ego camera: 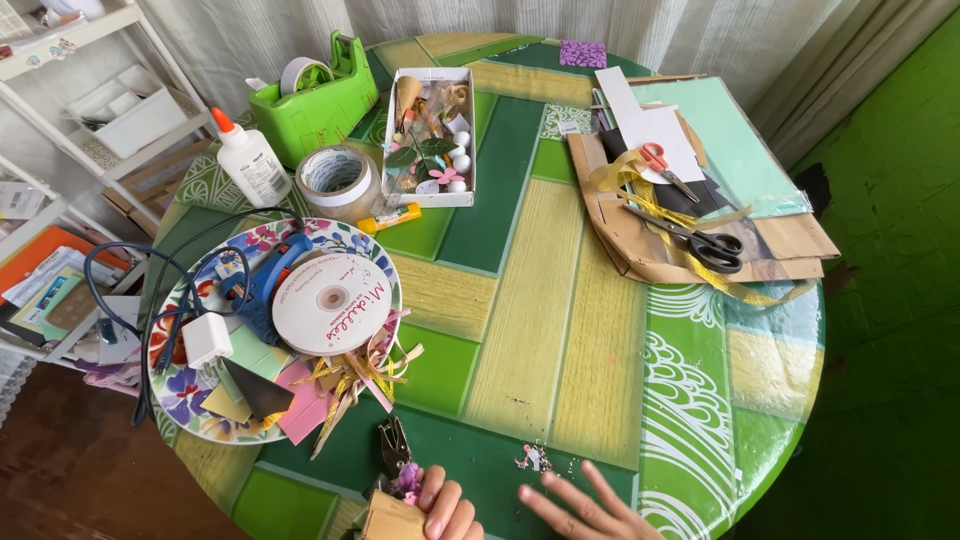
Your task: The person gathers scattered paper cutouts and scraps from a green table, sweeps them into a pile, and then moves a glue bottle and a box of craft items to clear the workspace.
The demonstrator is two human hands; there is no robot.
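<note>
1. Looking down from my head camera, I see my left hand (447, 510) at the near edge of the round green-and-yellow patterned table (520, 300), fingers curled and pressed against a small tan cardboard box (392, 519) with a tiny purple paper flower (408, 478) just above it. The box is cut off by the frame, so I cannot tell how firmly I grip it.
2. My right hand (585, 508) lies flat on the tabletop, fingers spread, holding nothing; little pale paper scraps (532, 458) sit just beyond my fingertips.
3. Judging by its look, the box is light and stiff but crushable, so I would hold it by its side walls, gently. The flower seems flimsy and easily bent; a fingertip pinch at its base suits it.
4. A small black metal punch (393, 443) stands just behind the flower, near a flowered plate (180, 395) that carries a white ribbon spool (331, 302).
</note>
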